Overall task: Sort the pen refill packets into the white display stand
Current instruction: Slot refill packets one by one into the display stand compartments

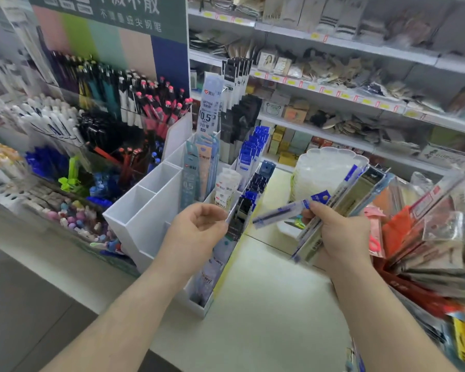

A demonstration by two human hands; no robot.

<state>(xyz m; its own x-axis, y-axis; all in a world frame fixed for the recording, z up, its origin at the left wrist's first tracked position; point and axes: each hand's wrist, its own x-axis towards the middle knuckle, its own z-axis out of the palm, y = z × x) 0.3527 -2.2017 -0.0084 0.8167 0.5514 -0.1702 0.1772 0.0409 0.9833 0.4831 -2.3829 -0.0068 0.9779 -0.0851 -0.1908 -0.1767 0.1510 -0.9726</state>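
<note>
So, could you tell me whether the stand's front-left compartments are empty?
Empty: the white display stand's front-left compartments show only bare white walls.

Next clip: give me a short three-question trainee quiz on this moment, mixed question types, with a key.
1. True or false: the left hand holds a refill packet.
2. Which hand has its grip on the bundle of refill packets? A) left B) right C) both
3. Fill in: the two compartments at the near left of the white display stand look ____.

Key:
1. False. Its fingers are loosely curled beside the stand and hold nothing.
2. B. The right hand holds the bundle, with one blue-topped packet sticking out toward the stand.
3. Empty.
</note>
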